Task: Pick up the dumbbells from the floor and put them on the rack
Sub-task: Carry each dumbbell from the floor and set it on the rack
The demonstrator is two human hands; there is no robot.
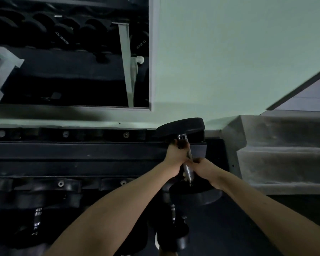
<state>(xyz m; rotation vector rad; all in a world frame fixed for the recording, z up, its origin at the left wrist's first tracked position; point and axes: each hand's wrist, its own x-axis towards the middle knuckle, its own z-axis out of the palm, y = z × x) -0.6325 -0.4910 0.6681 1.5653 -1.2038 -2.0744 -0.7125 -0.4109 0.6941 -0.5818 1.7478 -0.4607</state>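
Observation:
A black dumbbell (181,125) with a chrome handle is held at the right end of the dark rack (72,151). Its far head sits over the rack's top back rail and its near head hangs below my hands. My left hand (175,154) grips the upper part of the handle. My right hand (201,168) grips the lower part, just beside the left. Another dumbbell (173,213) lies on a lower tier under my forearms, and one more (37,217) rests at the lower left.
A mirror (68,52) on the pale green wall reflects racked dumbbells. Grey concrete steps (285,150) rise at the right, close to the rack's end. Dark floor shows at the lower right.

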